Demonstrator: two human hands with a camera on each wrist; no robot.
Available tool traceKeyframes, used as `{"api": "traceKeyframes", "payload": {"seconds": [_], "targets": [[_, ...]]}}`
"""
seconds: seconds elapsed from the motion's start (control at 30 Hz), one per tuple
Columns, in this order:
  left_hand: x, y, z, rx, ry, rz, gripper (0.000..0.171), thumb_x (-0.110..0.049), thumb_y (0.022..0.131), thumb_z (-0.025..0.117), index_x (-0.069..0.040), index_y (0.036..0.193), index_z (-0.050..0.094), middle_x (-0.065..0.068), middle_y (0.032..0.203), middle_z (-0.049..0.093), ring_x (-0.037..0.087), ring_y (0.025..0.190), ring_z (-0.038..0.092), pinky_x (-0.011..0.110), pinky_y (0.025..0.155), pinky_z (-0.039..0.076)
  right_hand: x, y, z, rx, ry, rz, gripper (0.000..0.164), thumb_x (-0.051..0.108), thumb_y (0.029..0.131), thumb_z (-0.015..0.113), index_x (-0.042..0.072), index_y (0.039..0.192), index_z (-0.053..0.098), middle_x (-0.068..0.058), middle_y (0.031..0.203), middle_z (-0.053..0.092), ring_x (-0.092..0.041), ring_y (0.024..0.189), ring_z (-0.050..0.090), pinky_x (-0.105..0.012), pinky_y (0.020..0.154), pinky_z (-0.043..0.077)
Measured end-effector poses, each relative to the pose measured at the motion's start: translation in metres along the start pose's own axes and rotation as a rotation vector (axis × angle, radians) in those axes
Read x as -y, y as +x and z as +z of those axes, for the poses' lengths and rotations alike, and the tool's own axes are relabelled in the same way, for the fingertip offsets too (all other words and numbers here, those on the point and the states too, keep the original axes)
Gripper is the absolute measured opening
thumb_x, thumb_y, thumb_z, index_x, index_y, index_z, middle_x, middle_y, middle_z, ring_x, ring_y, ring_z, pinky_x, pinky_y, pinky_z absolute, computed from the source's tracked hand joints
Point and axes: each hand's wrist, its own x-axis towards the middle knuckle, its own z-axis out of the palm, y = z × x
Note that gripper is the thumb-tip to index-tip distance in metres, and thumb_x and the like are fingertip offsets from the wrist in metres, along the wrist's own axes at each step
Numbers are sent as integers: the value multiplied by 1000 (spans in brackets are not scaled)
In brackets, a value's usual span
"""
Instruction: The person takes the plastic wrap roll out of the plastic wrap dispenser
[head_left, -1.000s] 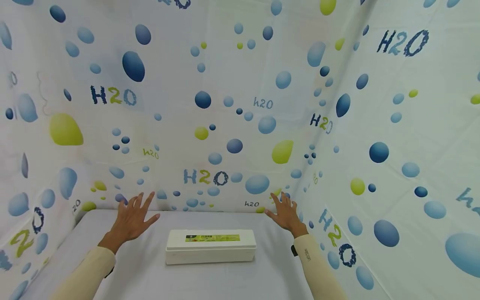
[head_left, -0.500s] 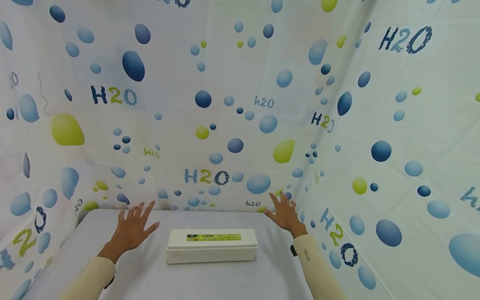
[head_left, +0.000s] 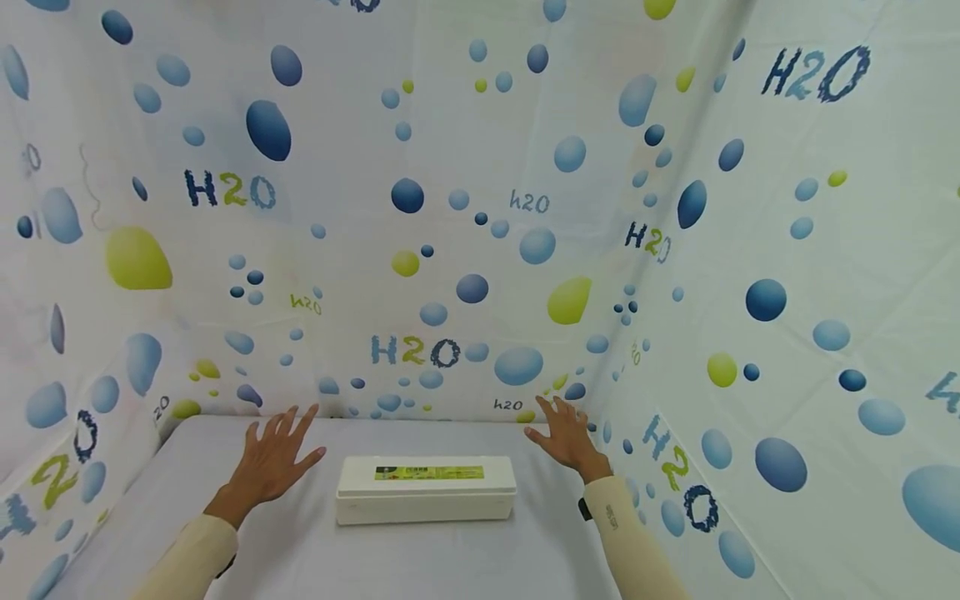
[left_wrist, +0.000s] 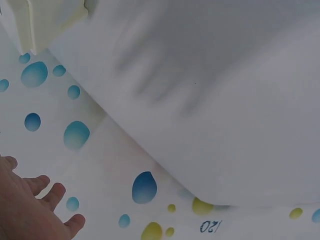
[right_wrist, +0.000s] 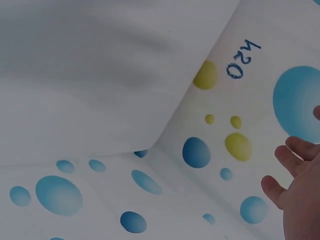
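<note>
A long white lidded box [head_left: 426,507] with a yellow-green label [head_left: 429,472] on top lies on the white table. To its left, my left hand [head_left: 268,460] hovers with fingers spread, holding nothing. My right hand [head_left: 567,437] is raised on the other side of the box, its fingers also apart and holding nothing. Neither hand touches the box. The left wrist view catches part of my left hand [left_wrist: 32,205] at the lower left and a pale corner of the box [left_wrist: 47,22] at the top. In the right wrist view, my right hand [right_wrist: 300,180] shows at the right edge.
The white tabletop [head_left: 300,567] spreads under both hands, which cast soft shadows in the wrist views. Behind it hangs a white curtain [head_left: 345,275] printed with blue and green drops and H2O lettering. Similar patterned sheets close in the left and right sides.
My left hand has come down slightly and a little to the right, fingers still spread. My right hand has dropped slightly. The box stays on the table while the view shifts a little.
</note>
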Motion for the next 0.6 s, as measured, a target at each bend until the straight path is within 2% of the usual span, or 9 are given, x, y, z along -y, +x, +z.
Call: {"api": "traceKeyframes", "payload": {"seconds": [0.23,0.33,0.47,0.6], "targets": [[-7,-1,4,-6,14,15,78,-47,101,71,-6,162,46,35,155,53,57,137,53,85,111,35,-4,-12,20,40,40,36,78,48,104,69,3,163,47,-28,162,53,-51,155,44,-84,117,32],[-9,-1,6,-4,17,10,78,-47,101,72,-6,162,46,35,156,53,57,138,53,85,111,35,-3,-18,29,55,143,77,78,46,102,73,1,160,49,-28,163,52,-52,154,45,-84,116,32],[-10,-1,8,-7,19,6,78,-47,101,72,-6,162,46,35,156,53,57,138,53,85,112,35,-3,-25,43,87,305,158,78,50,99,73,4,159,53,-26,164,51,-52,149,50,-85,119,27],[-11,-1,10,-19,16,14,77,-46,101,72,-7,162,47,34,155,54,56,137,54,84,111,35,-3,-32,54,124,394,193,81,53,96,76,6,158,55,-26,162,53,-51,141,57,-79,116,39]]}}
